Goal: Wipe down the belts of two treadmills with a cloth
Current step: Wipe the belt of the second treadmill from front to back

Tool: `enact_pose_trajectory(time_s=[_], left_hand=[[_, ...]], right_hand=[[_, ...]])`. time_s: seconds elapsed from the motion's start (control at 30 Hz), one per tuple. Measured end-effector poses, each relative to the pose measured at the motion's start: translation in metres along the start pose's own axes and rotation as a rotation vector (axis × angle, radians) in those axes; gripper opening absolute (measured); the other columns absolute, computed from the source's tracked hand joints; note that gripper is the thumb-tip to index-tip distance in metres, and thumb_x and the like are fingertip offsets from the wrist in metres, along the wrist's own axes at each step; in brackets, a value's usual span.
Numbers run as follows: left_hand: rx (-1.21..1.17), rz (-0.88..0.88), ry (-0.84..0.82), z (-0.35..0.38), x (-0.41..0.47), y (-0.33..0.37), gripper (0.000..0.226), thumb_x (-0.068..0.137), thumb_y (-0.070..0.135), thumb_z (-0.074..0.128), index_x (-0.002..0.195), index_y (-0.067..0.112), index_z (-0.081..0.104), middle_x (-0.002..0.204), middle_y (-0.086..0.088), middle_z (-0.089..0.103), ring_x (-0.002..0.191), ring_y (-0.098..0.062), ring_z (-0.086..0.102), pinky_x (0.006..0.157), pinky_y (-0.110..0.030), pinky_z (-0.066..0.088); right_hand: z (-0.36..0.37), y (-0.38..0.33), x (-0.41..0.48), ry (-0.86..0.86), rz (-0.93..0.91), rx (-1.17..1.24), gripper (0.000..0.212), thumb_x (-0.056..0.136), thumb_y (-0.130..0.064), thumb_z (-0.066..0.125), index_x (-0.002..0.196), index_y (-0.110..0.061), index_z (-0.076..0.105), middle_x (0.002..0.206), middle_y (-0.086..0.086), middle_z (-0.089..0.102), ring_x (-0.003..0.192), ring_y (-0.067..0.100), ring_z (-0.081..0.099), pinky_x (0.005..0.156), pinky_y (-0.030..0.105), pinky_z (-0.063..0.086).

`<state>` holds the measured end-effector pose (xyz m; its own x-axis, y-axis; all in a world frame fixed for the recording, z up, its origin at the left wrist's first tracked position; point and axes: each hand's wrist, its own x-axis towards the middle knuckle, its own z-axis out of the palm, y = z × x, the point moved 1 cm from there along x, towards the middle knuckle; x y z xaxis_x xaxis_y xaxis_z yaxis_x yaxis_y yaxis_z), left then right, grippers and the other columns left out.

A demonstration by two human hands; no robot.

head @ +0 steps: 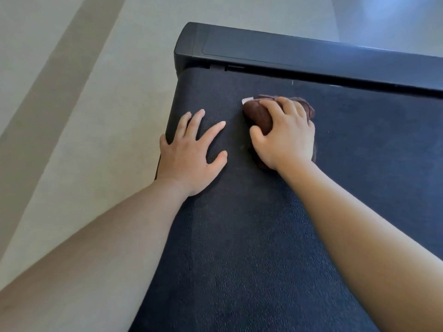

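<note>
Bunched dark brown cloth (257, 116) on the textured black treadmill belt (239, 236), near its glossy black end cover (287, 51). Right hand (285, 137) grips it from above. Left hand (191, 152) just beside, fingers spread flat on the belt's left edge.

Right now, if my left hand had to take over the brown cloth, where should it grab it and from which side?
Probably the rounded bulge of the brown cloth, approached from the left along the belt. The right hand covers the rest of the wad, so that bulge is the biggest exposed part, and the left hand lies flat on that side.
</note>
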<state>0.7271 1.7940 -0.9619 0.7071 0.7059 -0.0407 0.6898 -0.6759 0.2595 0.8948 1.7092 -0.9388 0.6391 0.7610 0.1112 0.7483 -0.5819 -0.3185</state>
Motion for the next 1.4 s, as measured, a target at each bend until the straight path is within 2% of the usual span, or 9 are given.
enact_pose_trajectory(time_s=[0.1, 0.27, 0.5, 0.63, 0.77, 0.93, 1.13, 1.23, 1.4], left_hand=[[0.006, 0.006, 0.008, 0.002, 0.001, -0.001, 0.057, 0.089, 0.058, 0.034, 0.143, 0.049, 0.019, 0.158, 0.008, 0.003, 0.145, -0.016, -0.003, 0.109, -0.058, 0.019], [-0.016, 0.01, 0.024, 0.004, 0.002, -0.002, 0.055, 0.089, 0.059, 0.033, 0.141, 0.05, 0.021, 0.158, 0.009, 0.006, 0.145, -0.015, -0.002, 0.108, -0.057, 0.02], [-0.096, 0.028, 0.036, 0.002, -0.011, -0.008, 0.052, 0.093, 0.051, 0.036, 0.143, 0.04, 0.029, 0.159, 0.005, 0.012, 0.146, -0.016, 0.005, 0.113, -0.052, 0.017], [-0.196, 0.044, 0.035, 0.001, -0.069, -0.017, 0.049, 0.098, 0.035, 0.039, 0.146, 0.027, 0.031, 0.158, 0.0, 0.015, 0.146, -0.02, 0.008, 0.117, -0.041, 0.015], [-0.265, 0.004, 0.04, -0.002, -0.151, -0.014, 0.053, 0.099, 0.029, 0.042, 0.148, 0.016, 0.027, 0.158, 0.0, 0.014, 0.146, -0.018, 0.006, 0.116, -0.03, 0.007], [-0.283, 0.078, -0.028, 0.0, -0.221, -0.022, 0.056, 0.099, 0.03, 0.04, 0.15, 0.018, 0.019, 0.159, 0.005, 0.006, 0.146, -0.012, 0.0, 0.116, -0.026, 0.002], [-0.278, 0.106, 0.008, 0.008, -0.221, -0.027, 0.063, 0.09, 0.042, 0.033, 0.148, 0.017, 0.024, 0.158, 0.002, 0.013, 0.145, -0.017, 0.006, 0.117, -0.035, 0.01], [-0.271, 0.12, -0.001, 0.01, -0.219, -0.031, 0.057, 0.097, 0.035, 0.038, 0.149, 0.018, 0.02, 0.159, 0.002, 0.009, 0.146, -0.018, 0.003, 0.116, -0.038, 0.01], [-0.415, 0.232, -0.044, 0.009, -0.218, -0.05, 0.058, 0.099, 0.028, 0.039, 0.15, 0.016, 0.015, 0.159, 0.003, 0.005, 0.146, -0.013, -0.001, 0.114, -0.024, 0.0]], right_hand=[[0.004, -0.007, 0.017, 0.014, 0.043, 0.009, 0.052, 0.085, -0.045, 0.05, 0.136, -0.033, 0.048, 0.147, -0.002, 0.04, 0.138, 0.022, 0.028, 0.109, 0.048, 0.025], [0.008, -0.008, 0.019, 0.034, 0.049, 0.005, 0.054, 0.086, -0.045, 0.046, 0.138, -0.033, 0.046, 0.144, 0.001, 0.043, 0.136, 0.024, 0.031, 0.107, 0.049, 0.029], [0.001, -0.019, -0.054, 0.0, 0.041, 0.015, 0.054, 0.087, -0.044, 0.045, 0.14, -0.031, 0.043, 0.146, 0.0, 0.04, 0.137, 0.024, 0.028, 0.106, 0.05, 0.029], [-0.002, -0.03, -0.12, 0.003, 0.007, 0.04, 0.054, 0.087, -0.045, 0.048, 0.139, -0.031, 0.044, 0.148, -0.001, 0.038, 0.138, 0.022, 0.027, 0.107, 0.051, 0.028], [-0.006, -0.05, -0.183, -0.045, -0.026, 0.049, 0.055, 0.087, -0.046, 0.05, 0.139, -0.029, 0.043, 0.152, 0.002, 0.033, 0.14, 0.025, 0.024, 0.107, 0.055, 0.027], [-0.008, -0.065, -0.249, -0.093, -0.079, 0.036, 0.055, 0.088, -0.048, 0.049, 0.14, -0.032, 0.04, 0.152, 0.0, 0.031, 0.142, 0.024, 0.02, 0.11, 0.055, 0.023], [-0.003, -0.079, -0.22, -0.079, -0.071, -0.003, 0.056, 0.087, -0.049, 0.048, 0.14, -0.032, 0.042, 0.149, 0.0, 0.036, 0.14, 0.025, 0.024, 0.109, 0.058, 0.023], [-0.002, -0.085, -0.205, -0.089, -0.075, -0.031, 0.056, 0.087, -0.048, 0.047, 0.141, -0.032, 0.041, 0.148, -0.001, 0.037, 0.139, 0.025, 0.026, 0.108, 0.058, 0.027], [-0.002, -0.09, -0.247, -0.027, 0.0, -0.005, 0.056, 0.082, -0.045, 0.048, 0.137, -0.034, 0.045, 0.146, -0.005, 0.039, 0.137, 0.022, 0.029, 0.104, 0.057, 0.031]])
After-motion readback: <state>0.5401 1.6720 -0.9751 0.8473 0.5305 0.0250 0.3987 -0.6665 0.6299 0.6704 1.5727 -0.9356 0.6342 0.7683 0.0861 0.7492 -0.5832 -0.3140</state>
